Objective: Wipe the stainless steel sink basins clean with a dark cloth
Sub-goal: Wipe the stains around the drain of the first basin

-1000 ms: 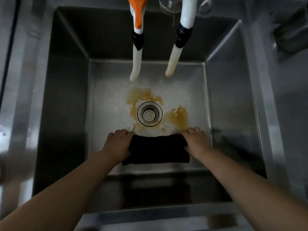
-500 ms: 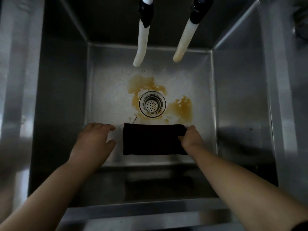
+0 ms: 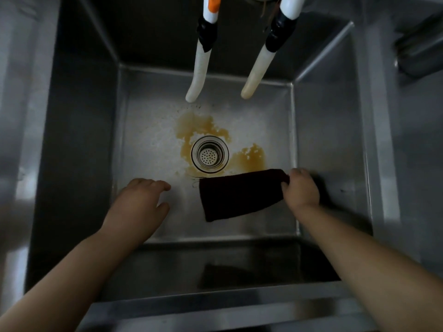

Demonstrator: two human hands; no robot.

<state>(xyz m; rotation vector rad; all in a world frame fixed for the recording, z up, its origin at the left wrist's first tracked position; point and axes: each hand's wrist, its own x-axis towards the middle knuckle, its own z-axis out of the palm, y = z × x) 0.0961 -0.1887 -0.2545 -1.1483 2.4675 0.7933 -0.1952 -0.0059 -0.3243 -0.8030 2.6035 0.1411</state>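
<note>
A deep stainless steel sink basin (image 3: 79, 149) fills the view, with a round drain strainer (image 3: 209, 155) in the middle of its floor. Brown stains (image 3: 251, 159) spread around the drain. A folded dark cloth (image 3: 237, 195) lies on the basin floor just below and right of the drain, tilted. My right hand (image 3: 300, 190) pinches the cloth's right end. My left hand (image 3: 141, 200) is apart from the cloth, at the left of the floor, with its fingers relaxed and holding nothing.
Two white hoses (image 3: 200, 73) with black fittings hang from the taps above the back of the basin, their ends above the floor behind the drain. The steel counter rim (image 3: 383, 144) runs along the right, with a dark object (image 3: 422, 51) at the upper right.
My left hand let go of the cloth and drew away to the left. My right hand kept its end and dragged the cloth to the right, tilting it.
</note>
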